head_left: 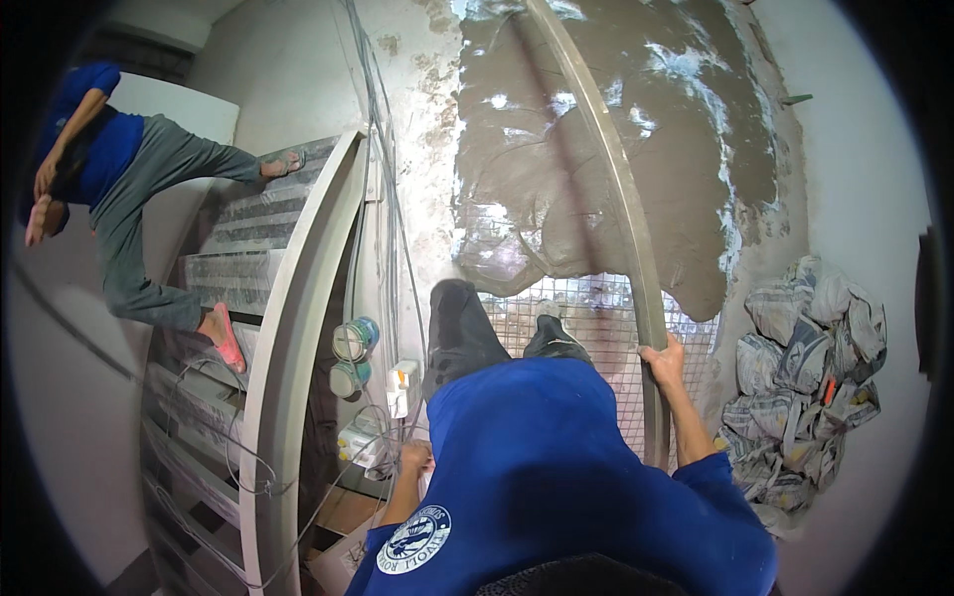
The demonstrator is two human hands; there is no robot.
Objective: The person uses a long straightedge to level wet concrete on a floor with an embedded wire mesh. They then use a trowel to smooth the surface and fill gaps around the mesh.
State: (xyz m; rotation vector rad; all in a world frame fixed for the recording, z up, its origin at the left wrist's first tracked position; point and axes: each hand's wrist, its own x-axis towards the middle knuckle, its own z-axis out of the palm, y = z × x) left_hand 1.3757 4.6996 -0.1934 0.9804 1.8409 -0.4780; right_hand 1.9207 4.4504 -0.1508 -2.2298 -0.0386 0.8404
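Observation:
My right hand (666, 361) is closed around a long grey straightedge (618, 174). The bar runs from beside my body to the top of the view, over wet grey mortar (537, 169). Low at my left side, my left hand (415, 456) is close to a white electrical box with cables (364, 441). Its fingers are partly hidden by my shirt, so any hold is unclear. Between the mortar and my body, wire mesh (596, 298) lies bare, with my feet on or beside it.
A person in a blue shirt (119, 149) is on the stairs (229, 283) at left, behind a pale stringer (298, 268). Cables (390, 179) run along the wall near two round tins (350, 340) and a white socket (401, 387). Stuffed sacks (780, 363) are piled at right.

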